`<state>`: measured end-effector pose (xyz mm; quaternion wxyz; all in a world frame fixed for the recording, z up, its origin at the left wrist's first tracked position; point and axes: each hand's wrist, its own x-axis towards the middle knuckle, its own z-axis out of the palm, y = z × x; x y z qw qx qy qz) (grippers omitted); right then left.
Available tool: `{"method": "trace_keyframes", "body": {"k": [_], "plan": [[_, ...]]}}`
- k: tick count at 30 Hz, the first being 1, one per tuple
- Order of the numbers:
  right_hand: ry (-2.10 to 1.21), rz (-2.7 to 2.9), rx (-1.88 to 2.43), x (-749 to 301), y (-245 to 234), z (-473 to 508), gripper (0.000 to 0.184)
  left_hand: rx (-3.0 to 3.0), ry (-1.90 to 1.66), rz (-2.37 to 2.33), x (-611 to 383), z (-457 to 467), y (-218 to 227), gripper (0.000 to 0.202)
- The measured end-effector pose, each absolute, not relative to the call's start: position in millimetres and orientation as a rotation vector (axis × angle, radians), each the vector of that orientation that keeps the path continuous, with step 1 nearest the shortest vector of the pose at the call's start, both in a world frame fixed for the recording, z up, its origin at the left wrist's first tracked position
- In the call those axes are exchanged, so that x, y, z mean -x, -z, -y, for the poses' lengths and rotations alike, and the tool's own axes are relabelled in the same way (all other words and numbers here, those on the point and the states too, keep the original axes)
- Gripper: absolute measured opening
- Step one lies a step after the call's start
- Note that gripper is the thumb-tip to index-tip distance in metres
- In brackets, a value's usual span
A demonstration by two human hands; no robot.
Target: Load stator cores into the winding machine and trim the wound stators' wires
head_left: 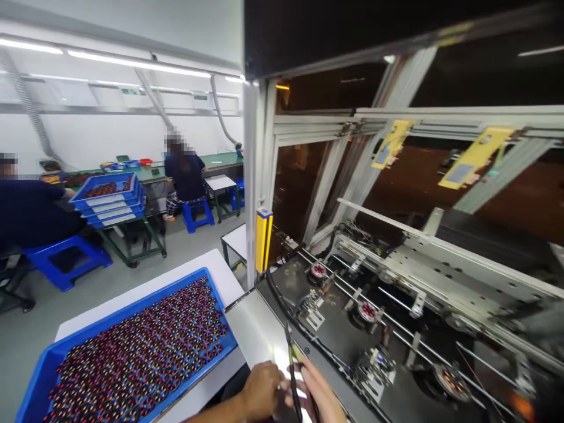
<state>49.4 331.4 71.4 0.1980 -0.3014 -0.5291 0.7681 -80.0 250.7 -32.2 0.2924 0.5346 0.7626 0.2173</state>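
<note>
At the bottom middle, my left hand (261,390) is curled closed next to my right hand (318,395). Between them stands a thin tool with a yellow-green and black handle (291,361), gripped by my right hand; my left fingers touch its lower part. Both hands rest over a shiny steel ledge (255,332) at the front of a machine. Left of them a blue tray (53,358) holds many small dark round wound coils (150,346). On the machine bed, similar coils sit in fixtures (318,270) (368,311) (449,379).
The machine's aluminium frame (252,176) and a yellow light-curtain bar (263,239) stand just behind the ledge. Two people sit on blue stools at benches far left. Stacked blue trays (110,202) rest on a green cart. A small white table (235,241) stands beside the machine.
</note>
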Motion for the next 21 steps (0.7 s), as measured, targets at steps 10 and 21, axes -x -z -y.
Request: {"method": "trace_keyframes", "body": {"k": [10, 21], "plan": [[-2.230, 0.920, 0.888, 67, -109, -392, 0.044, -1.677, -0.528, -2.082, 81, -265, 55, 0.020], [-1.833, 0.580, 1.176, 158, -69, -452, 0.016, -1.898, -0.702, -2.143, 90, -257, 89, 0.024]]}}
